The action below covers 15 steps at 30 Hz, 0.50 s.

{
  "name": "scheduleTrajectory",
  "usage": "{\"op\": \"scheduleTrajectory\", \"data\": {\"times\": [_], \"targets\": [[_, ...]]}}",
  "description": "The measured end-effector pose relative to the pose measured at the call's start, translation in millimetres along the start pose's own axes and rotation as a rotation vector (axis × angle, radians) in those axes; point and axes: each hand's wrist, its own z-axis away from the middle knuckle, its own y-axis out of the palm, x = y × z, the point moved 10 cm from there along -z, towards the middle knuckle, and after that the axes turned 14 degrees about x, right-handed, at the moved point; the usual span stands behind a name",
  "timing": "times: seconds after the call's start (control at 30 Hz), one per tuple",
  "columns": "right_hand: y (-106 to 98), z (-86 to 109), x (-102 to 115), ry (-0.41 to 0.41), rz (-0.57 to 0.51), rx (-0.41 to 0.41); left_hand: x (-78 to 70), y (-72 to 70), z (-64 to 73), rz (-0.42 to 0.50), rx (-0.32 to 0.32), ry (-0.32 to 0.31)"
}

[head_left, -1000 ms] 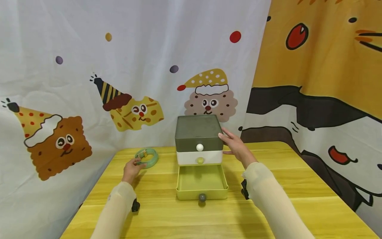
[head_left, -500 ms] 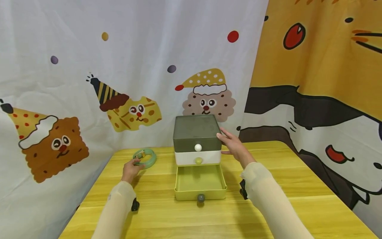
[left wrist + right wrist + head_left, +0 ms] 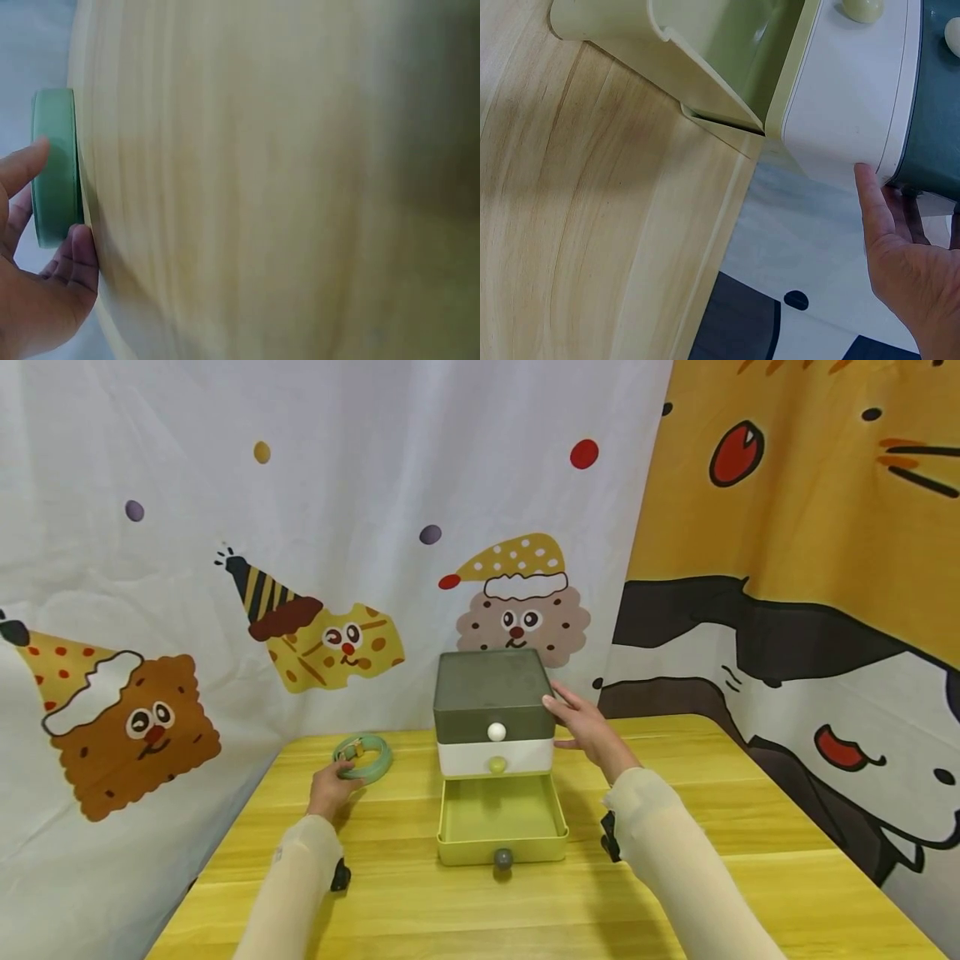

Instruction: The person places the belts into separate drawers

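Observation:
A rolled-up light green belt with a gold buckle lies at the table's back left. My left hand holds its near edge, thumb against the outer face and fingers underneath in the left wrist view. A small drawer box, dark green on top, white in the middle and yellow-green below, stands at the table's back centre. Its bottom drawer is pulled out, with no contents visible and a grey knob in front. My right hand rests against the box's right side with fingers extended; some fingertips are hidden behind it in the right wrist view.
The wood-grain table extends in front of and on both sides of the box. Behind it hangs a white curtain with cartoon prints, meeting a yellow, black and white one at right.
The head view has shifted slightly to the right, so everything sits a little further left. Both hands, the belt and the drawer box keep their places.

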Motion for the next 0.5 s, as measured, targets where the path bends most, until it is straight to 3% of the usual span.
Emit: {"op": "scheduleTrajectory", "data": {"times": [0.23,0.5], "targets": [[0.2,1.8,-0.7,0.001,-0.020,-0.002,-1.9,-0.1,4.1,-0.038,-0.043,0.008],[2.7,1.6,0.7,0.003,-0.022,0.014,-2.5,-0.7,9.5,-0.084,-0.018,0.015]]}}
